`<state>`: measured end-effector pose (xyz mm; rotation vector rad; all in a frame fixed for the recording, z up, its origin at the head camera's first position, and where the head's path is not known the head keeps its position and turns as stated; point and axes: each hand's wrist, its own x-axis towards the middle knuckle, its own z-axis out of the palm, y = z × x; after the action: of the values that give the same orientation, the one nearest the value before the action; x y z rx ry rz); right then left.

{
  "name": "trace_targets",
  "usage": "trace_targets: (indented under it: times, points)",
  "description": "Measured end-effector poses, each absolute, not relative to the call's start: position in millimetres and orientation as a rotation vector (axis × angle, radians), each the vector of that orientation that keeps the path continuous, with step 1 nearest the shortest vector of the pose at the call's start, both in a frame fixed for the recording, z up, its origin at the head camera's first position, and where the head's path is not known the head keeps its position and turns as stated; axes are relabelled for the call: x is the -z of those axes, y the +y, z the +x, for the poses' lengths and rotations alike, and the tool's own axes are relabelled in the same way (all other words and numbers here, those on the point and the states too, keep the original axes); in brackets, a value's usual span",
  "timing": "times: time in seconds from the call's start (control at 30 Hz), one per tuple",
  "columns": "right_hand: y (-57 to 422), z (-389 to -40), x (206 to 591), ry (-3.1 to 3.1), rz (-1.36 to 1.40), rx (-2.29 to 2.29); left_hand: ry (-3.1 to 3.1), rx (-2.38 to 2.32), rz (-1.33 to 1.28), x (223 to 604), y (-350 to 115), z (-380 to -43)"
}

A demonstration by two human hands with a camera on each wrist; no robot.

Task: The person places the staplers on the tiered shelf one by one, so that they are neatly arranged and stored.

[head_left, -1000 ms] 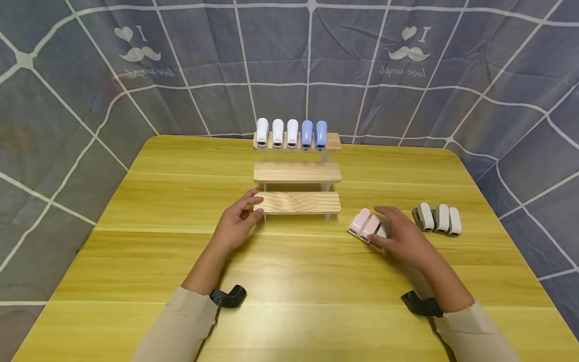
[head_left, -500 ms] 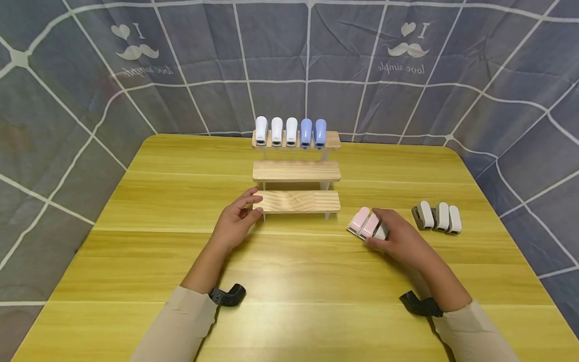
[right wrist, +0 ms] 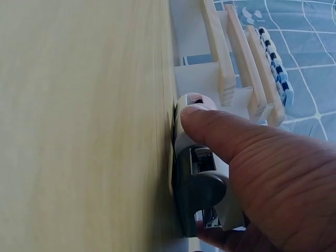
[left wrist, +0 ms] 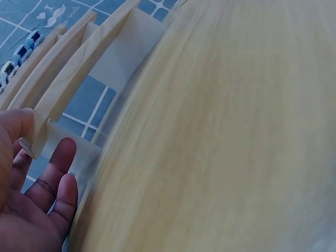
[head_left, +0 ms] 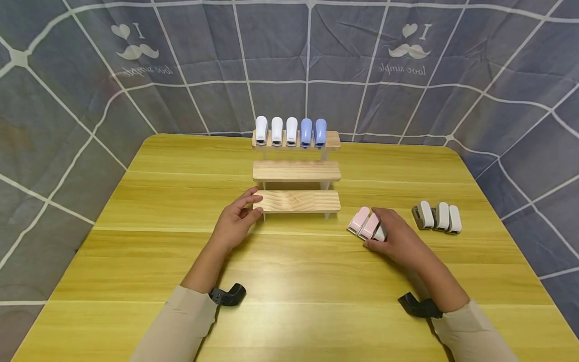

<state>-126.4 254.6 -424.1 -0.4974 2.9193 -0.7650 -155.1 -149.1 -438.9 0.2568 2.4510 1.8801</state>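
Note:
My left hand (head_left: 234,223) pinches the left end of the lowest board of a three-step wooden stand (head_left: 298,201); in the left wrist view its thumb is over the board's end, with fingers below. On the table right of the stand, two pink staplers (head_left: 359,219) lie side by side. My right hand (head_left: 400,240) grips the right-hand one, thumb at its front end and fingers at its back. Partly under that palm is a white stapler (head_left: 380,233), its grey base (right wrist: 191,194) showing in the right wrist view.
Three white staplers (head_left: 442,217) with grey bases stand in a row farther right. On the top board are three white staplers (head_left: 277,131) and two blue staplers (head_left: 313,132). The middle board (head_left: 296,171) is bare. A grey curtain (head_left: 271,55) hangs behind the table.
My right hand has shifted slightly left, its thumb sliding to the front of the right-hand pink stapler. The left hand keeps its hold on the stand.

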Motion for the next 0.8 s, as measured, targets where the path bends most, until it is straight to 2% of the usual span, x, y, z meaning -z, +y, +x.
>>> trace_targets:
  times: [0.4, 0.6, 0.8]
  points:
    - [254, -126, 423, 2.961, -0.499, 0.781, 2.449, -1.871, 0.237, 440, -149, -157]
    - [254, -123, 417, 2.891, -0.365, 1.078, 2.455, -1.874, 0.249, 439, -149, -157]
    - [257, -124, 412, 2.82, -0.361, 1.265, 2.443, -1.881, 0.247, 438, -148, -155]
